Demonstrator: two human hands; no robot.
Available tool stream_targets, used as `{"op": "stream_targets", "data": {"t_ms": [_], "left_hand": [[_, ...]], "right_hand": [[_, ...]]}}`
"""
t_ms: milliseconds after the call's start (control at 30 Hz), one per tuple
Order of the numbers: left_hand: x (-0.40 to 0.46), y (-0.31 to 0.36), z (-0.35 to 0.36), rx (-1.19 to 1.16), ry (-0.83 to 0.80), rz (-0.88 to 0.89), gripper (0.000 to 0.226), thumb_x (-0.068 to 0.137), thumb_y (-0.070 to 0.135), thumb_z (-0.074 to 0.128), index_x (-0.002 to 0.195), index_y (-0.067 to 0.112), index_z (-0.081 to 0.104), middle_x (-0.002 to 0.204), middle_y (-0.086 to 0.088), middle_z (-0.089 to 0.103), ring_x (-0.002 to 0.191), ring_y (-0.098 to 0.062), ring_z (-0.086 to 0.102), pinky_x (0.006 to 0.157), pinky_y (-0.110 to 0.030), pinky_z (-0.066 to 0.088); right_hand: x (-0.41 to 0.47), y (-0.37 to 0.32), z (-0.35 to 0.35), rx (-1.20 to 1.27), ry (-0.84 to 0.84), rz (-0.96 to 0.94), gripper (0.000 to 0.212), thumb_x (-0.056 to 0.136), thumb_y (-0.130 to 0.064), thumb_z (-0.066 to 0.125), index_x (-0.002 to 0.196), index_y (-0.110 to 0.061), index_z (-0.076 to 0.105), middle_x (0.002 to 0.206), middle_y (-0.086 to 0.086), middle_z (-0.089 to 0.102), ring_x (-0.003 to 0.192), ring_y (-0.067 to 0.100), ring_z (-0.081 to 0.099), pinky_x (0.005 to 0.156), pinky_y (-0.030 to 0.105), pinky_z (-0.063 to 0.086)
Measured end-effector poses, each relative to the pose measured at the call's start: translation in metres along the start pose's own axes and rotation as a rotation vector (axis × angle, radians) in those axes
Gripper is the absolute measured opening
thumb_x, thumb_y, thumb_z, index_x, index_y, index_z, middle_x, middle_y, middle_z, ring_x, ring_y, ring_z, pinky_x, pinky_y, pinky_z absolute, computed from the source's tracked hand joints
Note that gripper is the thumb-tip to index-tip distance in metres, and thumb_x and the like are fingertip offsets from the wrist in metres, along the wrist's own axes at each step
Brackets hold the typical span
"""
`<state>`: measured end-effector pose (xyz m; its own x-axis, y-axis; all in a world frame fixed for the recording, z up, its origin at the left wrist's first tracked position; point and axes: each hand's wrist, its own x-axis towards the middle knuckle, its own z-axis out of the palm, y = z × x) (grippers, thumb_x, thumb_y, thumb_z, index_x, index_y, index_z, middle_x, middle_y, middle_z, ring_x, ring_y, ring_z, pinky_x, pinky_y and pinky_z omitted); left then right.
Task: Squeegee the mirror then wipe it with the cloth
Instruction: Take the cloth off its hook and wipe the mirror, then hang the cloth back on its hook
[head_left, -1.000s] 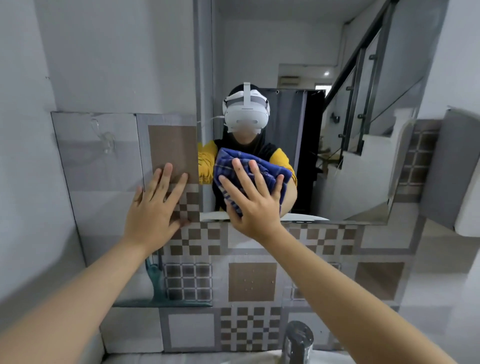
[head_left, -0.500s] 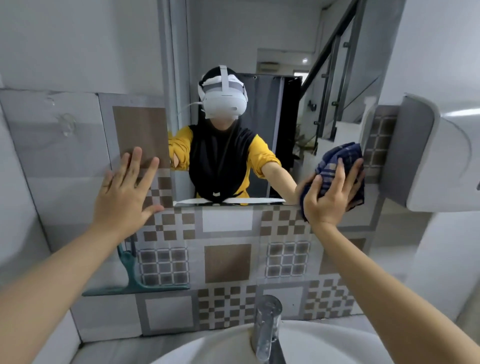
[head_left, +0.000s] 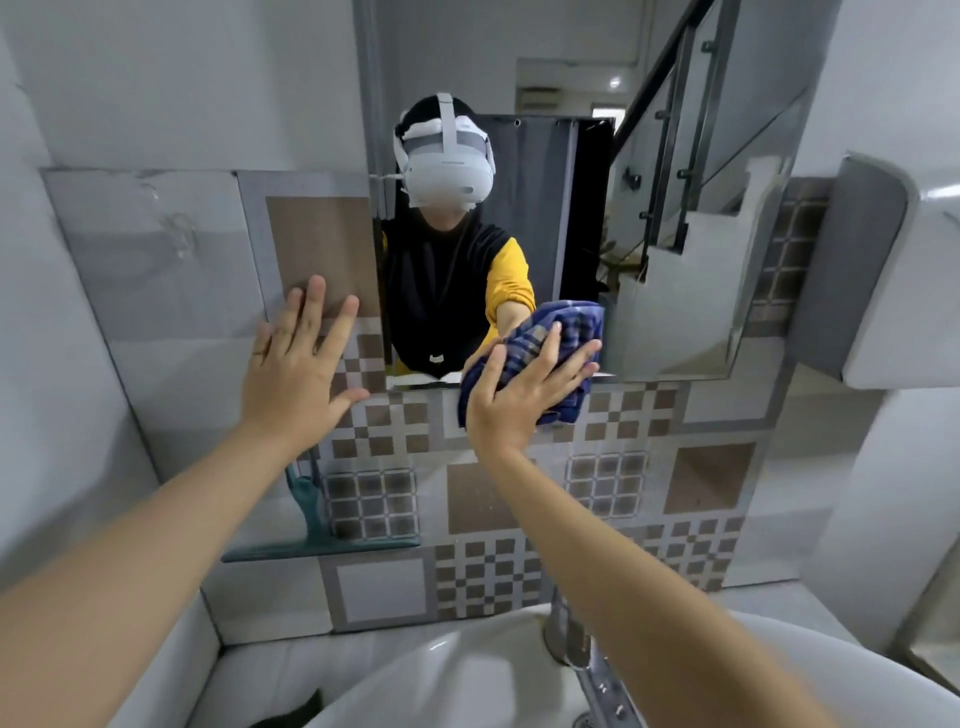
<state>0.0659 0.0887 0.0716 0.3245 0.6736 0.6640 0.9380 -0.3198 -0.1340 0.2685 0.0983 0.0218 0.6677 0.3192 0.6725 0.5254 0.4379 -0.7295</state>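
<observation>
The right hand (head_left: 524, 395) presses a bunched blue plaid cloth (head_left: 558, 338) flat against the lower edge of the mirror (head_left: 675, 234), its fingers (head_left: 548, 345) spread wide over the fabric, so the cloth sits between palm and glass and spills a little below the mirror's bottom rim onto the patterned tile wall (head_left: 597, 483). To the left of that hand, well apart from it, the left hand (head_left: 298, 369) lies open and flat on the tiles just beside the mirror's left edge, fingers fanned and pointing up, holding nothing; a ring shows on one finger. Below the left hand and under its forearm, a teal squeegee (head_left: 317, 530) stands against the wall, handle upward and blade lying level along the bottom, touched by neither hand. Beneath the right forearm a chrome faucet (head_left: 571, 639) rises at the back of a white washbasin (head_left: 467, 670). Up and to the right of the right hand, beyond the mirror's right edge, a white and grey wall-mounted dispenser (head_left: 893, 280) juts out. In the glass above the cloth appear the person's reflection in a yellow-sleeved top, wearing a white headset, and a staircase.
</observation>
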Motion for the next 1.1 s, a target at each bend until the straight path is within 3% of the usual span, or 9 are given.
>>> {"op": "stream_targets", "data": {"t_ms": [200, 367, 500, 600, 667, 767, 833, 1000, 1100], "left_hand": [[-0.003, -0.010, -0.010, -0.246, -0.011, 0.044, 0.082, 0.088, 0.041, 0.053, 0.147, 0.028, -0.003, 0.156, -0.004, -0.010, 0.143, -0.022, -0.007, 0.114, -0.047, 0.011], [-0.020, -0.016, -0.020, -0.449, 0.009, 0.019, 0.075, 0.091, 0.034, 0.050, 0.147, 0.025, 0.002, 0.157, -0.001, 0.001, 0.141, -0.013, 0.001, 0.114, -0.037, 0.009], [-0.033, -0.021, -0.031, -0.640, 0.094, -0.134, 0.060, 0.091, 0.026, 0.051, 0.144, 0.019, 0.025, 0.148, -0.008, 0.036, 0.131, -0.027, 0.041, 0.105, -0.037, 0.037], [-0.041, -0.025, -0.043, -0.834, 0.173, -0.245, 0.040, 0.091, 0.012, 0.051, 0.131, 0.015, 0.047, 0.129, -0.006, 0.057, 0.119, -0.019, 0.054, 0.098, -0.027, 0.040], [-0.044, -0.031, -0.053, -0.923, 0.172, -0.248, 0.034, 0.089, 0.006, 0.052, 0.121, 0.016, 0.055, 0.117, 0.000, 0.062, 0.107, -0.011, 0.059, 0.092, -0.021, 0.043], [-0.045, -0.036, -0.070, -1.114, 0.095, -0.245, 0.026, 0.086, 0.003, 0.058, 0.110, 0.012, 0.062, 0.105, 0.002, 0.066, 0.091, 0.001, 0.063, 0.080, -0.009, 0.048], [-0.046, -0.037, -0.080, -1.252, 0.071, -0.299, 0.022, 0.085, 0.004, 0.061, 0.106, 0.009, 0.064, 0.096, 0.000, 0.069, 0.083, -0.003, 0.066, 0.072, -0.009, 0.050], [-0.051, -0.044, -0.096, -1.436, 0.011, -0.427, 0.021, 0.084, 0.004, 0.062, 0.102, 0.015, 0.062, 0.096, -0.012, 0.070, 0.088, -0.023, 0.065, 0.080, -0.032, 0.054], [-0.054, -0.052, -0.108, -1.463, -0.019, -0.443, 0.019, 0.082, 0.002, 0.063, 0.098, 0.013, 0.065, 0.092, -0.012, 0.070, 0.087, -0.024, 0.064, 0.081, -0.034, 0.054]], "right_hand": [[-0.047, -0.022, 0.029, -0.018, -0.182, -0.129, 0.058, 0.096, -0.025, 0.054, 0.145, -0.023, 0.022, 0.160, 0.015, -0.004, 0.147, 0.036, -0.010, 0.117, 0.052, 0.014], [-0.073, -0.036, 0.035, 0.032, -0.424, -0.187, 0.064, 0.090, 0.003, 0.054, 0.143, -0.021, 0.029, 0.158, 0.000, -0.008, 0.145, 0.015, -0.021, 0.117, 0.048, 0.020], [-0.081, -0.052, 0.019, 0.091, -0.800, -0.375, 0.056, 0.084, 0.012, 0.055, 0.135, -0.008, 0.046, 0.155, 0.009, 0.030, 0.146, 0.022, 0.019, 0.115, 0.034, 0.029], [-0.079, -0.067, 0.004, 0.191, -0.811, -0.294, 0.040, 0.086, 0.008, 0.055, 0.125, -0.002, 0.052, 0.117, 0.009, 0.064, 0.106, -0.001, 0.058, 0.087, 0.023, 0.053], [-0.075, -0.078, -0.006, 0.237, -0.834, -0.227, 0.033, 0.087, 0.004, 0.056, 0.119, -0.004, 0.052, 0.100, 0.000, 0.063, 0.089, -0.007, 0.059, 0.075, 0.018, 0.055], [-0.066, -0.091, -0.019, 0.298, -0.877, -0.196, 0.029, 0.086, 0.005, 0.058, 0.113, -0.007, 0.054, 0.099, 0.000, 0.061, 0.089, -0.002, 0.058, 0.075, 0.016, 0.051], [-0.062, -0.100, -0.026, 0.331, -0.899, -0.185, 0.029, 0.086, 0.006, 0.058, 0.111, -0.008, 0.055, 0.102, 0.000, 0.062, 0.092, -0.003, 0.058, 0.077, 0.010, 0.047], [-0.061, -0.123, -0.037, 0.422, -1.047, -0.114, 0.031, 0.088, 0.003, 0.061, 0.109, -0.019, 0.056, 0.132, 0.002, 0.058, 0.123, 0.006, 0.052, 0.096, 0.027, 0.051], [-0.057, -0.133, -0.039, 0.492, -1.231, -0.029, 0.027, 0.085, -0.011, 0.068, 0.108, -0.019, 0.057, 0.138, 0.004, 0.053, 0.130, 0.012, 0.048, 0.100, 0.044, 0.049]]}}
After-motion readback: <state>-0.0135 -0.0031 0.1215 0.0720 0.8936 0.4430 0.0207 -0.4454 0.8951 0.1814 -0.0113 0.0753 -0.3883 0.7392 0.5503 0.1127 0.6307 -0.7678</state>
